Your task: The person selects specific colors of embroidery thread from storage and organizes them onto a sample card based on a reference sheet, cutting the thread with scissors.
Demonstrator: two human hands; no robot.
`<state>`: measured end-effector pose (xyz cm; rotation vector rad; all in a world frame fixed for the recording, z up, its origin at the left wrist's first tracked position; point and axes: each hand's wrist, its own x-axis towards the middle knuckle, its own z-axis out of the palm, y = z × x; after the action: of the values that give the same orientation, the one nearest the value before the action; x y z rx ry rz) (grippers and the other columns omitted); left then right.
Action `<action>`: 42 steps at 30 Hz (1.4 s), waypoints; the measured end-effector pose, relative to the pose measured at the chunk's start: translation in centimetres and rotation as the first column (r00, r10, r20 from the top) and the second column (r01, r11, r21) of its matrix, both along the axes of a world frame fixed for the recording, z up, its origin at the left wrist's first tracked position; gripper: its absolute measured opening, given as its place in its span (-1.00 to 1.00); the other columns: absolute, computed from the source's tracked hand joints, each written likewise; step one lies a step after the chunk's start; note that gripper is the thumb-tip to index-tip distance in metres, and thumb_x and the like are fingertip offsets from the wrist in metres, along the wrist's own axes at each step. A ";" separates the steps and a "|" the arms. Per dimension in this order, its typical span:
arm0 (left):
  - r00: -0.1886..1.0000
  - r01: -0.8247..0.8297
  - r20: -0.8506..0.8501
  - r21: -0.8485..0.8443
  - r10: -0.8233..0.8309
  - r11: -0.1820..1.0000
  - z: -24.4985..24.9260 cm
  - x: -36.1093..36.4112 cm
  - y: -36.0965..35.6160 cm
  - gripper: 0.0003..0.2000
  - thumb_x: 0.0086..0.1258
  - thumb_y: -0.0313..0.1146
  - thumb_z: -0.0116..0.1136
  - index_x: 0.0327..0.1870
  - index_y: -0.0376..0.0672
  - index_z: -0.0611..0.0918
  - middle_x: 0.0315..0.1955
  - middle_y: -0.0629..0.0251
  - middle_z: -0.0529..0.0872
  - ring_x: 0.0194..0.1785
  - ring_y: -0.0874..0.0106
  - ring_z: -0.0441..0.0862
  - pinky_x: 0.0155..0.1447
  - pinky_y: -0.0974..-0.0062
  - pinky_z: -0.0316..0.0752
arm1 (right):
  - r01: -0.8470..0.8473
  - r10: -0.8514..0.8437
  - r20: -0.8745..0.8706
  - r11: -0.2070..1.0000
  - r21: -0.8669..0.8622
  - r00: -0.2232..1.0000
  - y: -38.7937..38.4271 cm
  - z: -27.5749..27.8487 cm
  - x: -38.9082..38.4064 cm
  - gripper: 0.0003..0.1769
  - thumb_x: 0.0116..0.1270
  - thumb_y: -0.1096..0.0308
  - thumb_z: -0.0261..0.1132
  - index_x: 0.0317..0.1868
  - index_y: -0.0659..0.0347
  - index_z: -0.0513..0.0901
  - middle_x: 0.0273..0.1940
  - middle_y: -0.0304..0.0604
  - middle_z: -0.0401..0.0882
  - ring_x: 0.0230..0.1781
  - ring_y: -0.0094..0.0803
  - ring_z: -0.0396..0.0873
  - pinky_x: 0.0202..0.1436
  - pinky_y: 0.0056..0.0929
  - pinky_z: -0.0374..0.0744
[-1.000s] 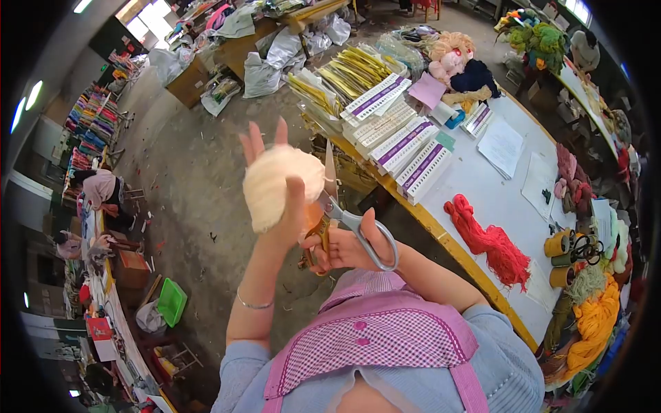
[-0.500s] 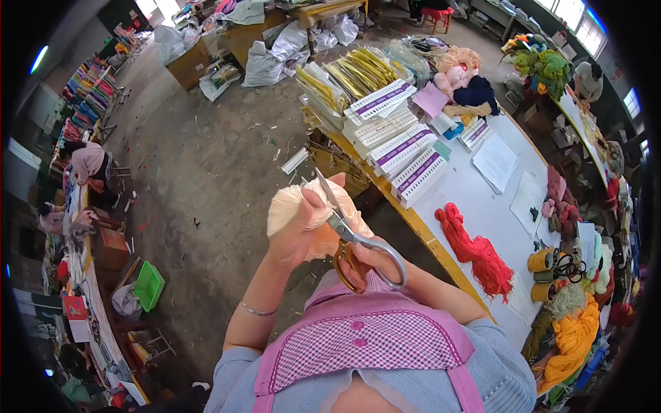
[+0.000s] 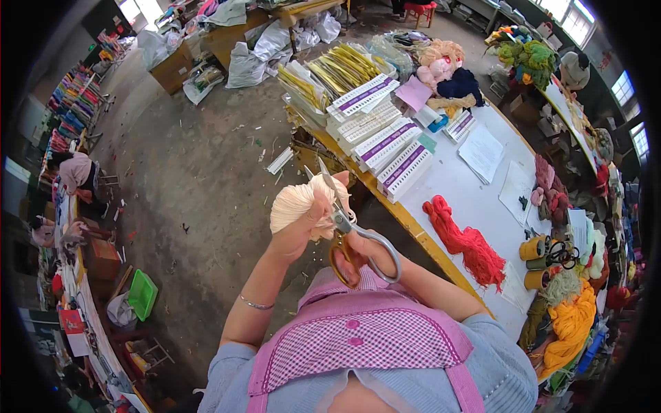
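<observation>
My left hand (image 3: 297, 233) is wrapped around a bunched skein of cream yarn (image 3: 290, 206) in front of my apron. In my right hand (image 3: 361, 249) is a pair of scissors (image 3: 341, 221), with one bare grey metal handle and one orange-brown handle. The blades point up and away from me, with their tips apart. They cross over the right part of the skein, close to my left fingers. Part of the yarn is hidden behind my left hand and the blades.
To the right, a white-topped table (image 3: 447, 182) with a yellow edge carries a red yarn skein (image 3: 468, 244), stacks of purple-banded cards (image 3: 389, 144), papers (image 3: 480, 155) and orange yarn (image 3: 573, 323). On the floor at left lies a green basket (image 3: 142, 294). A person (image 3: 77, 172) bends over the left-hand table.
The scissor blades have opened, and their tips are now apart. The cream yarn is gathered into a rounder bunch, with its hanging lower part no longer showing. The camera view has shifted slightly.
</observation>
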<state>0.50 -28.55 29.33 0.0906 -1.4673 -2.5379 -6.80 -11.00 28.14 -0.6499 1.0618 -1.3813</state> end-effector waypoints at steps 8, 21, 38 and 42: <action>0.964 0.266 -0.001 0.028 -0.266 0.964 0.4 -0.4 -1.9 -0.27 0.39 0.02 0.20 0.38 -0.37 0.28 0.13 0.20 0.56 0.19 0.41 0.52 0.28 0.41 0.39 | -0.039 0.042 0.135 0.999 -0.024 0.990 0.1 0.1 -0.8 -0.28 0.48 -0.30 -0.15 -0.34 0.29 0.48 -0.59 -0.17 0.46 -0.62 -0.38 0.47 -0.56 -0.47 0.41; 0.974 0.067 0.221 -0.085 -0.047 0.994 -3.7 -1.2 -2.1 -0.59 0.44 -0.14 0.20 0.16 -0.23 0.52 0.01 0.31 0.61 0.13 0.50 0.53 0.21 0.44 0.45 | 0.061 -0.061 0.365 0.998 0.011 0.929 0.5 -0.4 -2.8 -0.24 0.38 -0.44 -0.14 -0.48 0.17 0.39 -0.70 -0.34 0.25 -0.79 -0.53 0.23 -0.68 -0.56 0.27; 0.667 -0.656 0.254 -0.244 0.700 0.714 3.8 1.0 -10.3 -0.77 0.53 -0.24 0.01 -0.39 -0.08 0.46 -0.41 0.48 0.46 -0.28 0.62 0.42 -0.12 0.62 0.37 | 0.913 0.140 -0.907 0.041 0.406 0.397 18.1 -29.2 -30.5 -0.48 0.14 -0.02 0.39 -0.10 0.27 0.64 -0.18 0.13 0.68 -0.13 0.09 0.64 -0.08 -0.03 0.59; 0.520 -0.791 0.195 -0.257 0.831 0.555 3.8 5.4 -16.0 -0.84 0.52 -0.26 0.04 -0.30 -0.06 0.51 -0.36 0.48 0.53 -0.23 0.61 0.51 -0.06 0.59 0.43 | 0.933 0.078 -0.937 0.090 0.348 0.342 18.1 -31.9 -31.1 -0.50 0.11 0.15 0.42 -0.03 0.32 0.57 -0.14 0.20 0.65 -0.07 0.12 0.62 -0.01 -0.04 0.58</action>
<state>5.86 -44.60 33.16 0.9519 -1.2340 -1.6567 -37.90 7.08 -3.77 0.2260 2.8973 -0.5431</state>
